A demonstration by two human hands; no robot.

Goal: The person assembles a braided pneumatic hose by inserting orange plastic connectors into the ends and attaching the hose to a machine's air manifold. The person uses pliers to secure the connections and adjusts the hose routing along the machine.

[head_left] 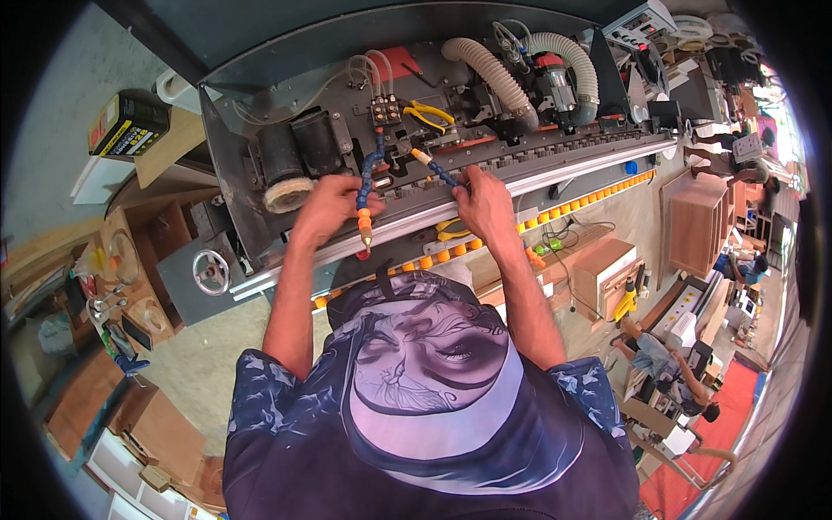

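Observation:
Over the open machine bed, my right hand pinches the lower end of a short blue segmented coolant hose with an orange-and-white tip. My left hand reaches in with fingers stretched apart, behind a longer blue segmented hose that hangs down in front of them. That hose ends in an orange nozzle with a brass tip. The hose hides part of the left fingers, and no held thing shows there. Yellow-handled pliers lie in the machine above the hoses. A pale round buffing wheel is left of my left hand.
A silver rail runs along the machine's front, with a row of orange rollers below it. Ribbed grey hoses and a motor stand at the back right. A handwheel sticks out at left. Other people work at far right.

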